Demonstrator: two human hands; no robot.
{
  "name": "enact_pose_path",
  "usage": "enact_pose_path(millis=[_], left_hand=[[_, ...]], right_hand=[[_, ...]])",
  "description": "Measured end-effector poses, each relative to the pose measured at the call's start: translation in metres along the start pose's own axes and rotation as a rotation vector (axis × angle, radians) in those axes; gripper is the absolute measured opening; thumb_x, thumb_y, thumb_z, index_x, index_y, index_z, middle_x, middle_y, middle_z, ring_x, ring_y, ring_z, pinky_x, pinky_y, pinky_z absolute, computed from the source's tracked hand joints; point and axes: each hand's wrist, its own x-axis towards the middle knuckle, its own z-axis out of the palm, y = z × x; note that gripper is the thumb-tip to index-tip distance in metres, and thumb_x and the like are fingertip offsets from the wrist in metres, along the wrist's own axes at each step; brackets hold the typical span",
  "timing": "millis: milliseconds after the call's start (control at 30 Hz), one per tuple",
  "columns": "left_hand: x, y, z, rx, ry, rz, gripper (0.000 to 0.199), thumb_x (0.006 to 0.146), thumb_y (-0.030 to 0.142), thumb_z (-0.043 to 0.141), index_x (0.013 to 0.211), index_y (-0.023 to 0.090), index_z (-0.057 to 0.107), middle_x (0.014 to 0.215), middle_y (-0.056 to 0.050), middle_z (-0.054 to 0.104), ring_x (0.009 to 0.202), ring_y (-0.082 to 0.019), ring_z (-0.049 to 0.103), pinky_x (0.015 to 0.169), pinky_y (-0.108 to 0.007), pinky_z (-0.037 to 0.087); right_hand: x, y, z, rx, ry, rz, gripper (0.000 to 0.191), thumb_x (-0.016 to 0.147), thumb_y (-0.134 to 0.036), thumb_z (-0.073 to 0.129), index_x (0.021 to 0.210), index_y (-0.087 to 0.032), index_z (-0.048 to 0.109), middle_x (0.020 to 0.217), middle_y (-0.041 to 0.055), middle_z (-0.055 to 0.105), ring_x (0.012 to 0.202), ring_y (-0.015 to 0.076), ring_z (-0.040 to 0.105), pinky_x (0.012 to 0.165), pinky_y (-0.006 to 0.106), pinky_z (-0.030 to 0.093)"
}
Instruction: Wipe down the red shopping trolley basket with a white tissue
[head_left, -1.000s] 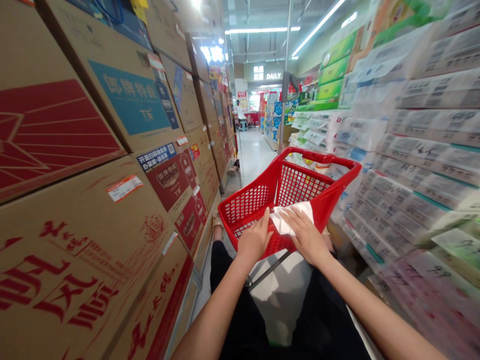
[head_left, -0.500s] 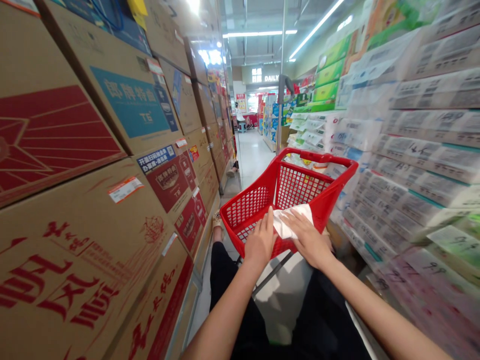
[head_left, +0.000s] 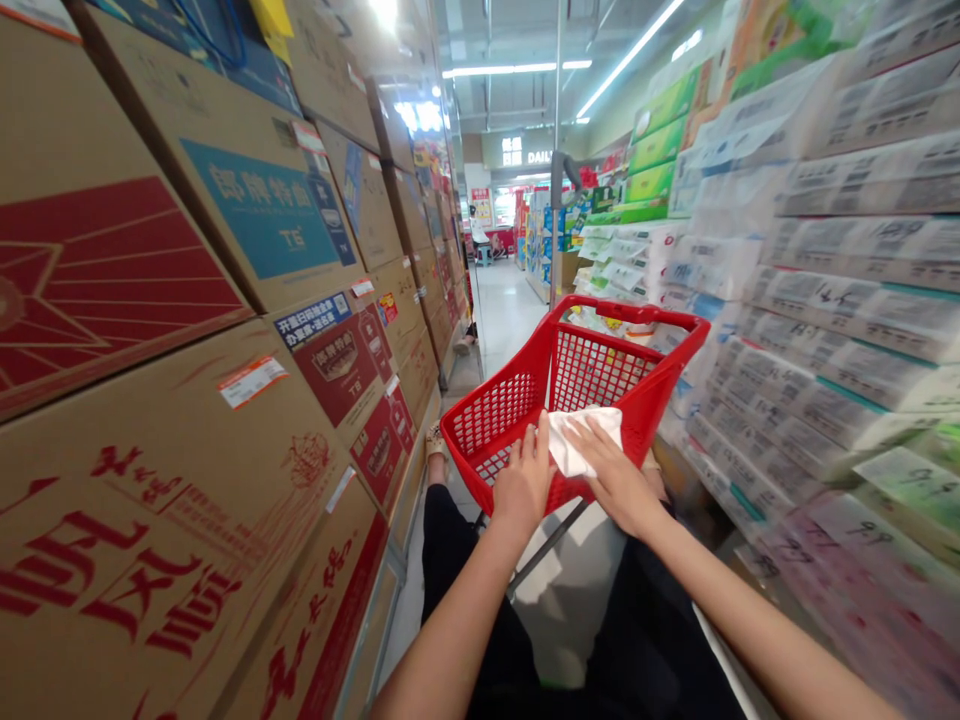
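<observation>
A red plastic shopping cart (head_left: 502,410) with a mesh basket stands in front of my knees, its handle on the far side. On its near edge lies a folded white cloth (head_left: 574,455). My right hand (head_left: 611,470) rests flat on the cloth, fingers spread and pressing it against the cart. Just left of the cloth, my left hand (head_left: 523,480) lies on the near rim with its fingers stretched out and holds nothing.
Stacked cardboard boxes (head_left: 150,480) rise close on the left. White paper packs (head_left: 840,270) are piled on the right. Behind the cart stands a metal pole (head_left: 556,230), with an aisle floor (head_left: 510,300) running back.
Hands, cloth and cart hold nearly the same places. The fingers of my right hand have shifted very slightly on the cloth.
</observation>
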Motion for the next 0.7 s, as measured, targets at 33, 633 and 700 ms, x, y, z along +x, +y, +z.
enact_pose_path(millis=[33,633,700], left_hand=[[0.0,0.0,0.001,0.004,-0.004,0.001,0.085,0.102,0.031,0.054,0.166,0.027,-0.003,0.16,-0.014,0.044,0.135,-0.03,0.056,0.085,-0.034,0.064],[0.02,0.002,0.02,-0.421,-0.02,0.269,0.091,0.098,0.038,0.057,0.165,0.016,0.001,0.163,-0.015,0.039,0.149,-0.027,0.041,0.12,-0.043,0.042],[0.016,-0.012,0.02,-0.421,-0.059,0.307,0.09,0.097,0.047,0.057,0.165,0.018,0.007,0.161,-0.014,0.042,0.146,-0.027,0.044,0.117,-0.042,0.044]], right_hand=[[-0.001,-0.004,0.001,0.014,-0.024,-0.018,0.084,0.09,-0.005,0.04,0.166,-0.03,0.012,0.17,0.0011,0.026,0.159,0.0231,0.01,0.128,0.055,0.026],[0.002,0.033,-0.008,-0.169,-0.05,0.008,0.08,0.093,-0.01,0.041,0.165,-0.032,0.016,0.167,0.0003,0.032,0.157,0.0215,0.018,0.127,0.055,0.026],[0.007,0.045,-0.014,-0.201,-0.043,0.057,0.079,0.092,-0.009,0.041,0.164,-0.032,0.019,0.166,0.0011,0.036,0.157,0.0225,0.021,0.126,0.056,0.028]])
